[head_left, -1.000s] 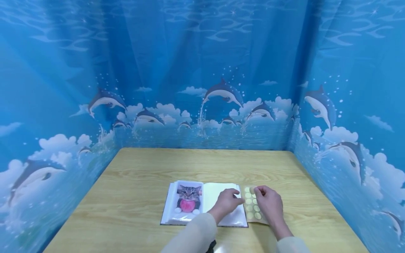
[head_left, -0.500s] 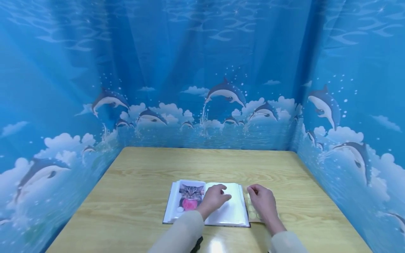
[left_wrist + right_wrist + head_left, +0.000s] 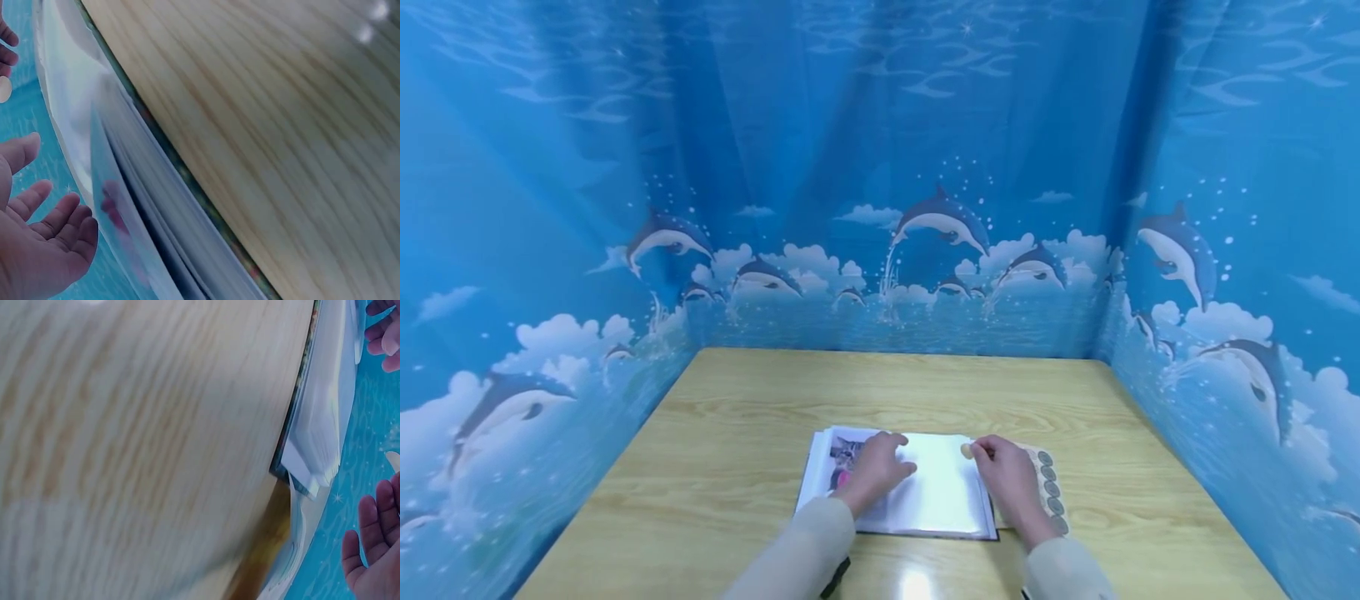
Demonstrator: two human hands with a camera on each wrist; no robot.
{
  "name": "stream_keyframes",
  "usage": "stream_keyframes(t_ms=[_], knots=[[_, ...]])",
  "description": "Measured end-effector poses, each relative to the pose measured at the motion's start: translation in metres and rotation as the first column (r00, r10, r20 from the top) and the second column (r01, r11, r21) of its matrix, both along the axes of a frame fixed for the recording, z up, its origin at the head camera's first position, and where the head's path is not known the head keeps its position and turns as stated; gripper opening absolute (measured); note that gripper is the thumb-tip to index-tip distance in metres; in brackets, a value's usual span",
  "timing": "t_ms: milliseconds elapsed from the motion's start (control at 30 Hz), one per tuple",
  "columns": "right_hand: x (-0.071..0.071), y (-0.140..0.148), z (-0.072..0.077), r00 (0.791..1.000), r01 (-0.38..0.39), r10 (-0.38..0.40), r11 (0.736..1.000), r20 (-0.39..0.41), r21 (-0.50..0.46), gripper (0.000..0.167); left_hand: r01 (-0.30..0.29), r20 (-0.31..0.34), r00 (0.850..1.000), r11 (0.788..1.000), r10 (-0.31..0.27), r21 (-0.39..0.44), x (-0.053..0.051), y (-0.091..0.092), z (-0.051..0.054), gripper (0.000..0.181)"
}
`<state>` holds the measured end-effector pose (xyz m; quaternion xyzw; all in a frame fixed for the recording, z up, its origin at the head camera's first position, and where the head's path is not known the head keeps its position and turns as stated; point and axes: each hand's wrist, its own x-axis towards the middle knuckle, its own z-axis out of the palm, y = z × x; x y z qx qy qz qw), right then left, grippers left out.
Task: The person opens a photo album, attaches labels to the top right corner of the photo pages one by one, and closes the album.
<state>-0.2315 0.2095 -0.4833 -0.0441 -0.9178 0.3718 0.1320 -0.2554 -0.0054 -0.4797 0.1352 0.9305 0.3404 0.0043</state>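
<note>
An open photo album (image 3: 940, 500) lies on the table, with a cat photo (image 3: 844, 454) on its left page and a plain white right page. Over the middle of the album hovers my left hand (image 3: 876, 473), fingers apart and loosely bent, holding nothing; it partly covers the photo. My right hand (image 3: 1009, 477) pinches a small round yellowish sticker (image 3: 966, 451) at the album's upper right edge. Beneath and beside that hand lies a sticker sheet (image 3: 1037, 475), partly hidden, with a column of greyish circles showing. In the right wrist view, the sticker (image 3: 392, 460) shows at the right fingertips.
The wood-grain table (image 3: 760, 400) extends behind and to both sides of the album. A blue curtain (image 3: 880, 325) printed with dolphins encloses the table at the back and sides.
My right hand has moved left from the sheet to the album's edge, with a sticker now visible in its fingers. My left hand has drawn back left across the album. Greyish circles now show on the sheet.
</note>
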Motion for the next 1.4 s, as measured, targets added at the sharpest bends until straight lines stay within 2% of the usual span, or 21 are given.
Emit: stream_keyframes(t_ms=[133, 233, 300, 400, 700, 1000, 1200, 1400], knots=[[-0.004, -0.007, -0.003, 1.0, -0.006, 0.006, 1.0, 0.006, 0.02, 0.013, 0.009, -0.055, 0.998, 0.993, -0.015, -0.117, 0.001, -0.014, 0.0, 0.036], [-0.006, -0.013, -0.004, 1.0, -0.012, 0.012, 0.999, 0.0, 0.032, 0.011, 0.014, -0.154, 0.987, 0.97, -0.052, -0.241, 0.002, -0.027, -0.002, 0.025], [-0.007, -0.017, -0.004, 1.0, -0.016, 0.017, 0.999, -0.01, 0.039, 0.01, 0.017, -0.204, 0.976, 0.955, -0.08, -0.295, 0.004, -0.036, -0.003, 0.02], [-0.008, -0.022, -0.005, 0.999, -0.027, 0.029, 0.998, -0.027, 0.057, 0.009, 0.017, -0.232, 0.967, 0.939, -0.102, -0.343, 0.007, -0.05, -0.005, 0.028], [-0.015, -0.032, -0.008, 0.998, -0.067, 0.068, 0.995, -0.006, 0.069, 0.01, 0.103, -0.153, 0.976, 0.943, -0.158, -0.317, 0.017, -0.077, -0.009, 0.047], [-0.02, -0.045, -0.007, 0.993, -0.107, 0.112, 0.989, -0.041, 0.102, 0.008, 0.12, -0.1, 0.982, 0.944, -0.158, -0.307, 0.022, -0.087, -0.009, 0.058], [-0.025, -0.054, -0.005, 0.99, -0.141, 0.143, 0.984, -0.008, 0.105, 0.01, 0.138, -0.072, 0.983, 0.941, -0.168, -0.309, 0.023, -0.09, -0.011, 0.061], [-0.036, -0.065, -0.006, 0.986, -0.169, 0.169, 0.979, 0.011, 0.118, 0.013, 0.144, -0.056, 0.984, 0.94, -0.169, -0.309, 0.022, -0.095, -0.014, 0.064]])
